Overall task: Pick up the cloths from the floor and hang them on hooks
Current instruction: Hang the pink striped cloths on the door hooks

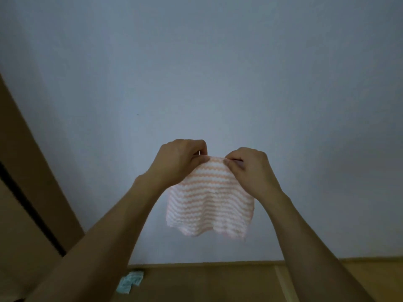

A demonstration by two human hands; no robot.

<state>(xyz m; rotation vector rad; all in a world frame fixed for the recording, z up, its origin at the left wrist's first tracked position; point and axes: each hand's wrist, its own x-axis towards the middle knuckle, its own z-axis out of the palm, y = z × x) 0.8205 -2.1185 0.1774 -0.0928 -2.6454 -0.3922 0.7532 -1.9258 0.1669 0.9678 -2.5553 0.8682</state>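
Observation:
A pink-and-white striped cloth (209, 201) hangs flat against the pale wall, held up by its top edge. My left hand (181, 160) pinches the top left of that edge and my right hand (246, 168) pinches the top right, the two hands close together. A small shiny bit of a hook (199, 152) shows between my left fingers; the rest of it is hidden. A light blue cloth (129, 281) lies crumpled on the wooden floor near the wall, lower left.
The pale wall (218, 73) fills most of the view. A brown wooden door or panel (28, 171) with a dark gap runs along the left. The wooden floor (218, 284) and its skirting lie below.

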